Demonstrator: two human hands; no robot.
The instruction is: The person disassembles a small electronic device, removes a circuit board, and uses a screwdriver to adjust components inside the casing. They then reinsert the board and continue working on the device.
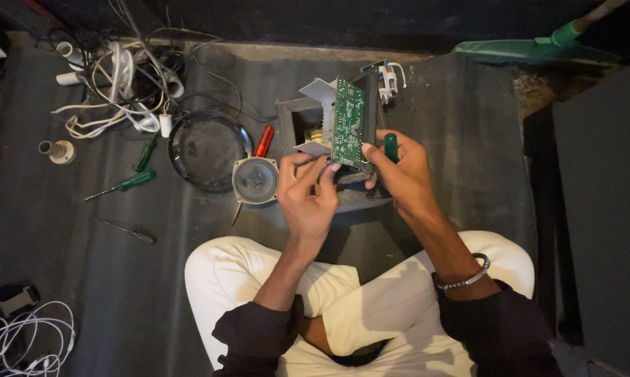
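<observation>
A green circuit board (348, 122) stands upright on its edge in a dark open box-like casing (287, 120) on the floor. My left hand (306, 194) pinches the board's lower left corner, next to a small grey sheet (313, 149). My right hand (402, 174) grips a green-handled screwdriver (391, 146) and presses its thumb against the board's lower right edge. A white connector with wires (387, 82) hangs at the casing's top right.
A round speaker (255, 180) lies left of the casing, beside a red-handled tool (264, 140) and a black round grille (207, 149). Green screwdrivers (135, 181) and a tangle of white cables (123, 91) lie further left. More white cable (23, 342) sits bottom left.
</observation>
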